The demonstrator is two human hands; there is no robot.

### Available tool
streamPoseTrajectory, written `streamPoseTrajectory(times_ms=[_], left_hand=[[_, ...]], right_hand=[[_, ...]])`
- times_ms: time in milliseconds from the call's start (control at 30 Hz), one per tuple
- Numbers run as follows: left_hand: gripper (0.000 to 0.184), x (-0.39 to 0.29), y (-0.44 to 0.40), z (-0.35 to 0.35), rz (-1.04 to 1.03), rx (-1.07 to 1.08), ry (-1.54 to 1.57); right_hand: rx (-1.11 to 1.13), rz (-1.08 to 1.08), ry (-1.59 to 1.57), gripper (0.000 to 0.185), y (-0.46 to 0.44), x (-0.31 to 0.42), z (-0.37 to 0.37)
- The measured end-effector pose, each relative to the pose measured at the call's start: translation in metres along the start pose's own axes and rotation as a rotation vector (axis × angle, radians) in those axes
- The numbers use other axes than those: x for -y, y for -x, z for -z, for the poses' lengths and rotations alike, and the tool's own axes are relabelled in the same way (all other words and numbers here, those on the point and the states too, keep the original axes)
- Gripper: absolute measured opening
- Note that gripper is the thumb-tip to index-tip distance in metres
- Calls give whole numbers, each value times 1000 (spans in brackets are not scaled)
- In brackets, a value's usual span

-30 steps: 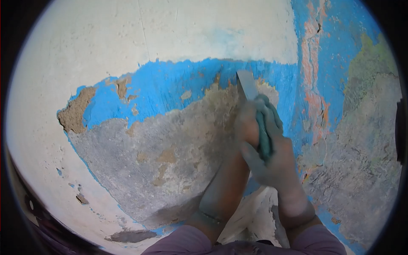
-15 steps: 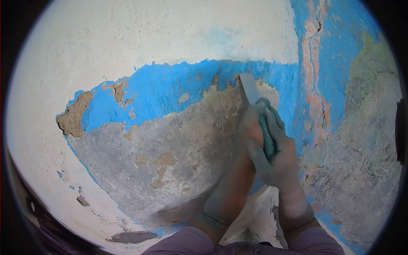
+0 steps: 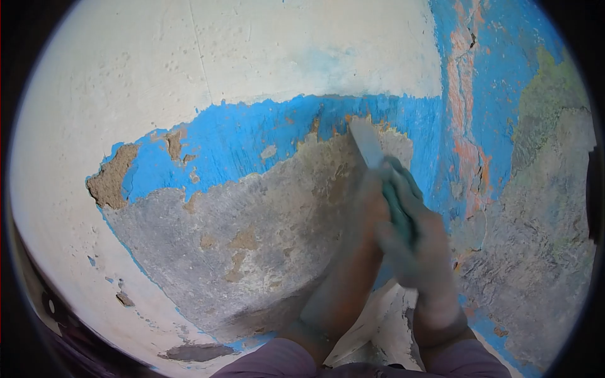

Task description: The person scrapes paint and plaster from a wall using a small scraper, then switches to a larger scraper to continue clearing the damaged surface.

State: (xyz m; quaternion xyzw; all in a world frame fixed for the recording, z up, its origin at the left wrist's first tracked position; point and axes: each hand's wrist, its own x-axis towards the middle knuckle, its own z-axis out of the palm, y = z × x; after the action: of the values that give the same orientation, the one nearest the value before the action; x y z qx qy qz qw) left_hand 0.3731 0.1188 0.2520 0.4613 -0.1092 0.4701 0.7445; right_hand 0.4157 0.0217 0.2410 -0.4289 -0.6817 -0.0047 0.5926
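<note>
A flat-bladed scraper [image 3: 366, 143] points up and slightly left, its blade tip at the ragged lower edge of the blue paint [image 3: 236, 138]. My left hand [image 3: 373, 200] is closed around it just below the blade. Pressed in from the right, my right hand [image 3: 422, 236] is also closed on the scraper, its fingers lapping the left hand. Most of the handle is hidden between the two hands. Greenish-grey dust coats the fingers, and both hands are slightly blurred. Below the paint lies bare grey plaster [image 3: 195, 252].
White wall paint [image 3: 283, 50] spans the top and left. To the right, a wall corner carries blue paint with a cracked pinkish strip [image 3: 463, 113] and rough grey plaster [image 3: 529, 271]. A brown broken patch [image 3: 115, 176] marks the left end of the blue band.
Both hands and the scraper have moved slightly down, and the blade tip has dropped from the blue paint toward its lower edge. The view has shifted a little. The grip looks the same.
</note>
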Motion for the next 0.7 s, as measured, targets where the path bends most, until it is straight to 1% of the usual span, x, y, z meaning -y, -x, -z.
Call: streamPoseTrajectory(times_ms=[33,100,133,167,200,233,267,300,333,367,400,433,467,500,533,600,633,667,700], left_hand=[[21,0,-1,1,-36,-50,2],[20,7,-1,7,-14,-36,-21],[20,9,-4,8,-2,-13,-50],[20,8,-2,4,-9,-8,-53],[19,7,4,-4,21,-66,40],[19,8,7,-8,53,-125,135],[19,9,6,-4,58,-132,139],[18,10,0,2,10,-155,62],[17,10,-4,4,-46,-172,-16],[17,12,-4,4,-51,-167,-19],[17,14,0,3,-40,-77,-45],[16,14,2,2,-27,8,-69],[16,14,3,0,-31,5,-71],[19,13,5,-4,-16,-64,-34],[21,14,7,-7,7,-135,4],[20,24,-1,-4,-10,-123,7],[20,29,-2,-3,-24,-111,5],[20,30,-3,-3,-26,-104,0],[19,31,-2,-3,-14,-35,0]], right_hand=[[1,-12,0,59,1,2,-2],[27,-241,-29,59,-3,6,-5],[26,-225,-25,59,-4,0,2],[11,49,50,61,1,-12,12],[-1,317,123,64,0,-15,15],[4,317,123,64,-1,-18,9],[-3,97,60,65,-1,-17,-2],[-13,-122,1,65,-1,-15,-7],[-13,-121,6,65,1,-16,-2],[-22,14,-19,65,4,-18,4],[-31,152,-47,65,4,-20,8],[-29,156,-51,65,4,-21,10],[-31,189,-15,64,3,-23,12],[-32,220,22,63,4,-23,14],[-30,211,22,63,6,-22,14],[69,-186,-121,66,6,-17,16],[64,-199,-125,66,11,-16,19],[51,-107,-123,66,13,-16,23],[39,-18,-123,66,13,-16,25]])
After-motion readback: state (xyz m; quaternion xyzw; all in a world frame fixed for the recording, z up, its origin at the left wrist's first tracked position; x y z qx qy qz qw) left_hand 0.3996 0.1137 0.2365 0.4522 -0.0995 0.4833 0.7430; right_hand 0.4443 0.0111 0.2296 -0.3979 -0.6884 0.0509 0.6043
